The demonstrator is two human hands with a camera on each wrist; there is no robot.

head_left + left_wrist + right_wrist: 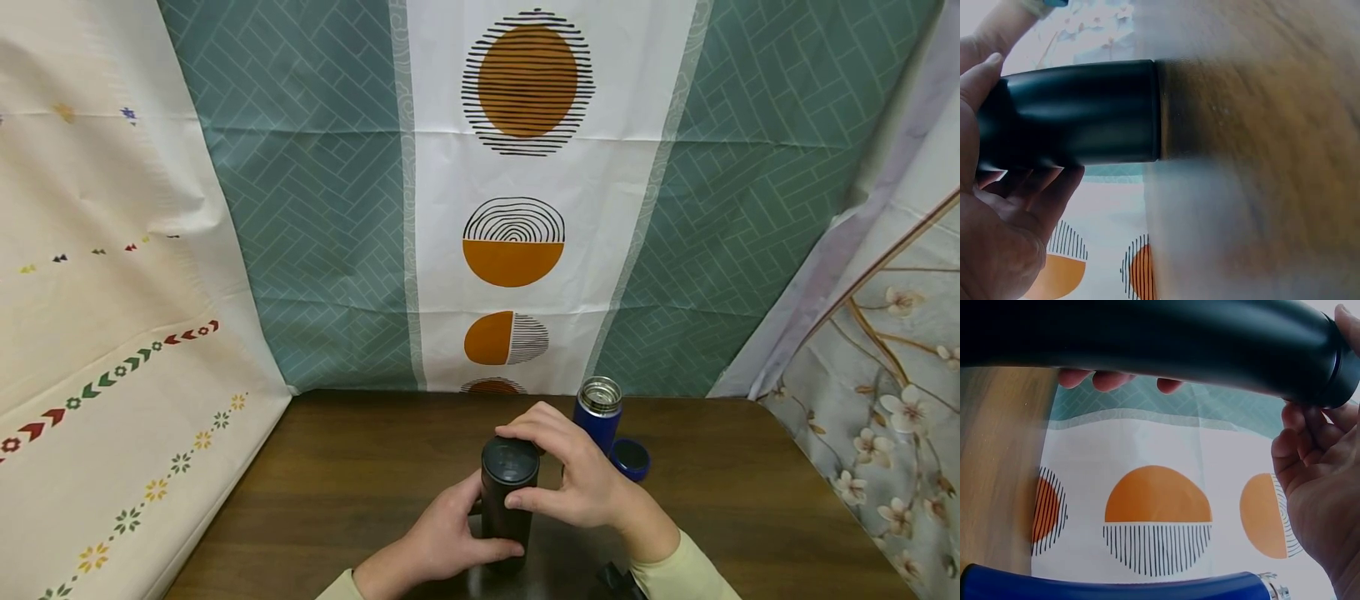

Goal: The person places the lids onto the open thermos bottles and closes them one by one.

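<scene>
A black thermos bottle stands upright on the wooden table, its dark lid on top. My left hand grips the lower body, thumb across the near side and fingers round the far side. In the left wrist view the bottle's base is right at the tabletop. At the top, my right hand holds the lid between thumb and fingers. The right wrist view shows a thin seam between lid and body, with the right fingers curled at the lid's edge.
Behind my right hand stands an uncapped blue thermos with a bare steel mouth. Its blue cap lies beside it. A small black object is by my right sleeve. Patterned cloths hang around the table.
</scene>
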